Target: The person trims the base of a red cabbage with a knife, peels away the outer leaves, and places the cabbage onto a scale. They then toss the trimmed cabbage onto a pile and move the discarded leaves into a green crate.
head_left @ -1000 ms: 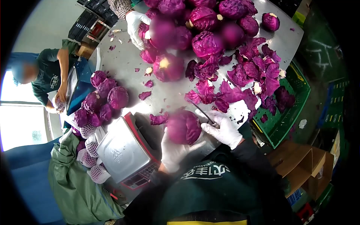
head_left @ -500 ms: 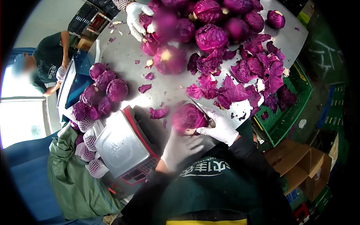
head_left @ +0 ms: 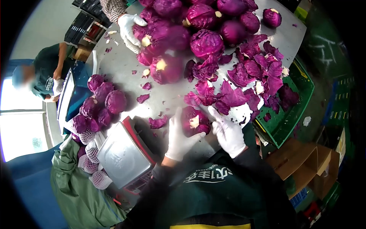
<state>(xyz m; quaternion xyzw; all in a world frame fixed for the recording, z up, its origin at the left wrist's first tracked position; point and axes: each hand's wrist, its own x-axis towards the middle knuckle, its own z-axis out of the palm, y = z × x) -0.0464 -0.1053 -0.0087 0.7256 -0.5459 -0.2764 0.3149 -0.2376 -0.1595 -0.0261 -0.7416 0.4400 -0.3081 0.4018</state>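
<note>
Red cabbage (head_left: 195,121): lower centre, on steel table (head_left: 126,65), pale stem facing up.
Left hand (head_left: 179,135): gloved, fingers and thumb gripping its left side.
Right hand (head_left: 228,131): gloved, fingers straight, laid against its right side.

White fabric gloves are covering the left hand (head_left: 179,137) and right hand (head_left: 228,133). The round deep-purple cabbage (head_left: 194,121) is showing a pale cream stem cut. The same purple is running through the heap of round cabbages (head_left: 206,42) at the top of the frame and the loose torn leaves (head_left: 251,72) right of centre. The slatted plastic crate (head_left: 301,95) at the right edge is showing bright green. The flat metal scale (head_left: 122,154) at lower left is gleaming silver-grey with a red edge. At upper left, the co-worker's sleeve (head_left: 112,7) is showing what looks like a brown-and-white check.
</note>
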